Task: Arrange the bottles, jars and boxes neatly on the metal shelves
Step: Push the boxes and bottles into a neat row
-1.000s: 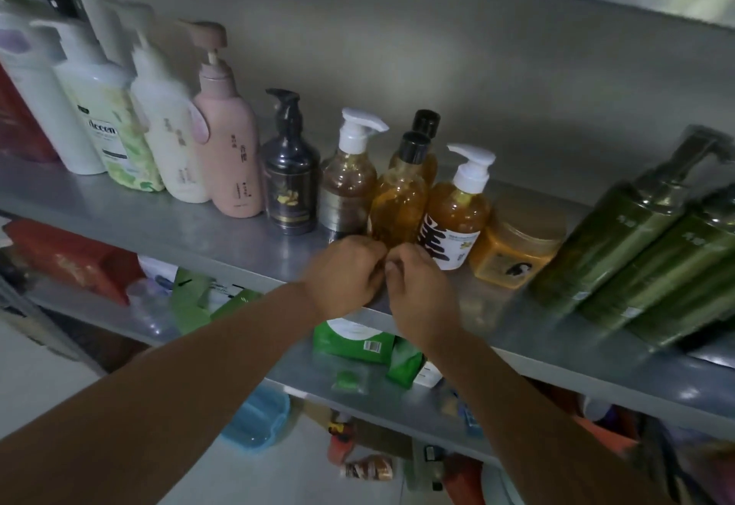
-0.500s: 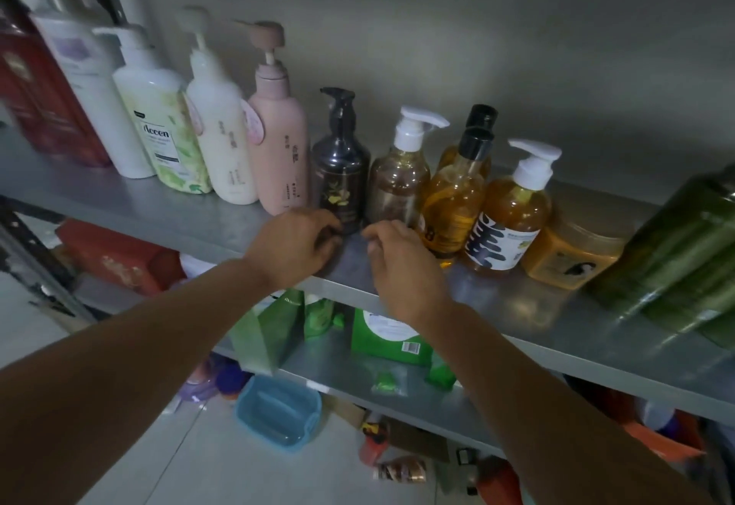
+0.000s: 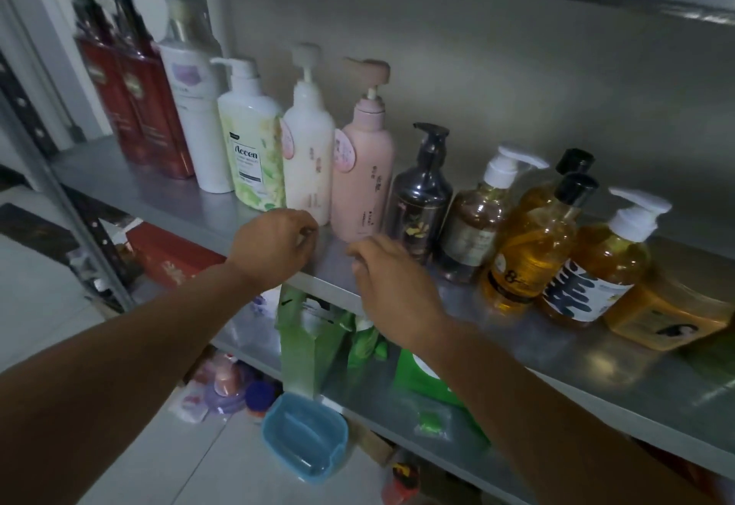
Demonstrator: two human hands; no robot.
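A single head-worn, wide-angle view looks forward and down at a metal shelf (image 3: 167, 202) from close range — both forearms reach in from the bottom edge. The shelf runs diagonally, upper left to lower right, with a lower shelf (image 3: 382, 397) and floor (image 3: 35, 305) beneath.

Along the back of the metal shelf (image 3: 131, 186) the pump bottles (image 3: 306, 154) stood in a row. My left hand (image 3: 274, 246) and right hand (image 3: 393, 285) hung before them at the shelf's front edge. A box (image 3: 306, 341) sat on the lower shelf (image 3: 382, 397) beneath.
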